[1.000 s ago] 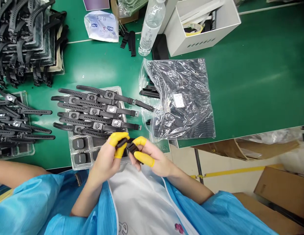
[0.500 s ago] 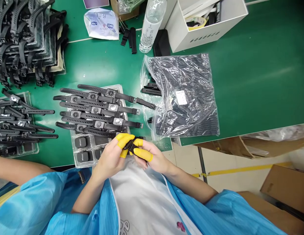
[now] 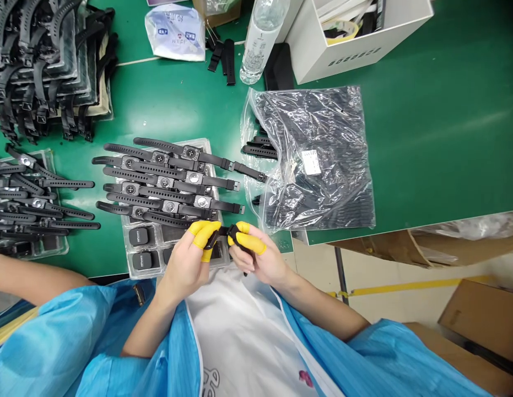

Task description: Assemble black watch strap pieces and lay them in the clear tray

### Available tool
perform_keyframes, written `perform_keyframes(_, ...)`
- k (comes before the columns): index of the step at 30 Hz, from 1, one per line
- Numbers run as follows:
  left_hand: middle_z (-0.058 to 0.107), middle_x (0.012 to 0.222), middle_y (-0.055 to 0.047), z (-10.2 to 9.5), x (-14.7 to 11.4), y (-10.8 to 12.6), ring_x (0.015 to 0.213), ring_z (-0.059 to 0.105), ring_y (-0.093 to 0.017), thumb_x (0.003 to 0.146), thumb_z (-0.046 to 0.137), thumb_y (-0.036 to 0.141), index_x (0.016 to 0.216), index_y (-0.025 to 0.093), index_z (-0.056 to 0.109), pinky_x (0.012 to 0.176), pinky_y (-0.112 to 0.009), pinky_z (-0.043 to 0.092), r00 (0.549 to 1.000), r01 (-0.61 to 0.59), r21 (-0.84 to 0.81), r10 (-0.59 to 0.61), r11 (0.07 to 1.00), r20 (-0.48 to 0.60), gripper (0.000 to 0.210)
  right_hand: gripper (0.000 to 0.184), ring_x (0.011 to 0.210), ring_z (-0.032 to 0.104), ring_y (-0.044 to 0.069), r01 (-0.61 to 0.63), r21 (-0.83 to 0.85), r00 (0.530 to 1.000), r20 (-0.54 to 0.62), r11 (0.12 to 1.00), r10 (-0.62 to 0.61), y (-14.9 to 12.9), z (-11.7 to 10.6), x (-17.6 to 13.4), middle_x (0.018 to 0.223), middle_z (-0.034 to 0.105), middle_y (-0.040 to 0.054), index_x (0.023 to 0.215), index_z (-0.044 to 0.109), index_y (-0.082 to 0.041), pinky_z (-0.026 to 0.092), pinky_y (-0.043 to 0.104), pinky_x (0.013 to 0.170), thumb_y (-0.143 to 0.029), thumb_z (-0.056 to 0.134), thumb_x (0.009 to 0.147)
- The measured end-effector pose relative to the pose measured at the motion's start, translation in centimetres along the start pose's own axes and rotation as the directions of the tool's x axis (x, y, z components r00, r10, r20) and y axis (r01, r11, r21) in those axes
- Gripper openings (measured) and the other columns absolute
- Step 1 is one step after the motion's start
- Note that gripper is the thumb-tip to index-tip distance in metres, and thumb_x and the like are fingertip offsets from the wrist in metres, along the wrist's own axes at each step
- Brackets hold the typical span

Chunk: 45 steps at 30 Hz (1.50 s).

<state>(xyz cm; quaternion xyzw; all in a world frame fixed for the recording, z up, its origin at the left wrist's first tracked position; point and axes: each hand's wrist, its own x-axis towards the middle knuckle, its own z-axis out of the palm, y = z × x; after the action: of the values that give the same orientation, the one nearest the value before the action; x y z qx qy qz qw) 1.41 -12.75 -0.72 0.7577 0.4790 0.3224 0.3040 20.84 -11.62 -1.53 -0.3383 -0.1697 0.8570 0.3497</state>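
In front of my chest, over the near edge of the tray, both hands work on black watch parts, with yellow cots on the fingertips. My left hand (image 3: 188, 256) is closed on a dark smartwatch (image 3: 212, 239), mostly covered by the fingers. Pinched in my right hand (image 3: 260, 253) is a black watch strap (image 3: 232, 232), which bridges the small gap between the hands. Whether strap and watch are joined I cannot tell. Beyond, several strapped smartwatches (image 3: 165, 182) lie face down across a clear plastic tray (image 3: 126, 248), whose near compartments hold black square watch bodies (image 3: 139, 236).
Right of the tray lies a clear bag (image 3: 318, 193) of black straps. A water bottle (image 3: 262, 44), a white box (image 3: 355, 60) and a tissue pack (image 3: 176, 33) stand behind. Stacked watch trays (image 3: 45, 71) fill the far left. Another person's forearm (image 3: 33, 278) reaches in at left.
My hands have moved slightly apart, so a short stretch of black strap shows between them. The view has shifted slightly; the things on the table lie as before.
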Motion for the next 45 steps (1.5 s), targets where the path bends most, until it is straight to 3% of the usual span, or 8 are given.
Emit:
perform_keyframes(5,0.065,0.131,-0.014,-0.1,0.3,0.0,0.123,0.065,-0.025,0.094,0.043,0.002,0.156,0.023,0.043,0.103,-0.039,0.059,0.995,-0.017,-0.049,0.021,0.999,0.095,0.066,0.033,0.037,0.032,0.008,-0.069,-0.123,0.98,0.177,0.99,0.091,0.0,-0.2,-0.2,0.045,0.049,-0.0101,0.087,0.059,-0.02,0.03,0.022,0.042,-0.05,0.071,0.095)
perform_keyframes(19,0.057,0.136,-0.017,0.0,0.3,-0.1,0.128,0.059,-0.028,0.103,0.042,0.014,0.164,0.024,0.033,0.106,-0.046,0.056,0.99,-0.011,-0.06,0.019,0.998,0.138,0.063,0.03,0.036,0.026,0.008,-0.076,0.037,0.997,0.02,0.996,0.075,0.5,0.1,0.0,0.044,0.042,-0.0119,0.083,0.056,-0.023,0.027,0.021,0.039,-0.046,0.072,0.091)
perform_keyframes(22,0.056,0.137,-0.019,-0.5,0.5,0.0,0.128,0.057,-0.03,0.105,0.043,0.02,0.164,0.02,0.034,0.106,-0.048,0.055,0.983,-0.032,-0.099,0.049,0.995,0.175,0.06,0.03,0.037,0.025,0.007,-0.074,-0.009,0.997,0.016,0.997,0.074,0.2,0.0,0.1,0.044,0.042,-0.012,0.082,0.056,-0.022,0.027,0.021,0.04,-0.046,0.072,0.092)
perform_keyframes(28,0.062,0.122,-0.017,-0.5,0.8,0.0,0.113,0.06,-0.029,0.102,0.049,0.022,0.153,0.019,0.05,0.097,-0.048,0.058,0.986,-0.042,0.119,0.021,0.992,0.166,0.051,0.032,0.04,0.025,0.008,-0.061,-0.125,0.998,0.001,0.99,0.061,-0.3,0.0,0.3,0.046,0.042,-0.012,0.085,0.057,-0.021,0.025,0.022,0.041,-0.049,0.07,0.094)
perform_keyframes(34,0.063,0.133,-0.017,-0.9,0.6,-0.5,0.122,0.063,-0.027,0.104,0.05,0.022,0.156,0.021,0.043,0.102,-0.046,0.058,0.984,-0.012,-0.079,0.026,0.997,0.176,0.053,0.038,0.041,0.031,0.009,-0.013,-0.244,0.999,0.043,0.97,0.024,0.1,-0.6,0.1,0.047,0.045,-0.0107,0.087,0.056,-0.022,0.029,0.025,0.046,-0.057,0.065,0.098)
perform_keyframes(37,0.069,0.128,-0.013,-0.2,-0.1,-0.9,0.114,0.069,-0.024,0.101,0.063,0.026,0.148,0.024,0.05,0.096,-0.04,0.06,0.998,0.045,-0.143,-0.037,0.989,0.053,0.05,0.04,0.044,0.039,0.011,0.04,-0.273,0.997,0.072,0.961,-0.021,0.0,-0.7,0.1,0.053,0.052,-0.009,0.095,0.058,-0.022,0.034,0.026,0.05,-0.061,0.067,0.096)
perform_keyframes(41,0.073,0.106,-0.006,1.3,-0.6,-0.6,0.097,0.072,-0.02,0.096,0.074,0.032,0.111,0.024,0.068,0.084,-0.036,0.061,0.967,0.083,-0.285,-0.146,0.955,-0.207,0.017,0.044,0.045,0.036,0.01,-0.007,-0.305,0.99,0.129,0.952,0.048,-0.5,-0.4,0.1,0.054,0.046,-0.0106,0.096,0.057,-0.022,0.032,0.027,0.05,-0.066,0.063,0.098)
perform_keyframes(45,0.077,0.107,-0.003,0.7,0.7,0.1,0.086,0.077,-0.019,0.099,0.071,0.043,0.105,0.025,0.063,0.08,-0.038,0.065,0.78,0.128,-0.552,-0.427,0.824,-0.457,0.02,0.045,0.044,0.032,0.009,-0.15,-0.418,0.955,0.172,0.896,0.241,-1.4,-1.0,-0.2,0.056,0.042,-0.0102,0.091,0.061,-0.019,0.026,0.026,0.046,-0.063,0.06,0.1)
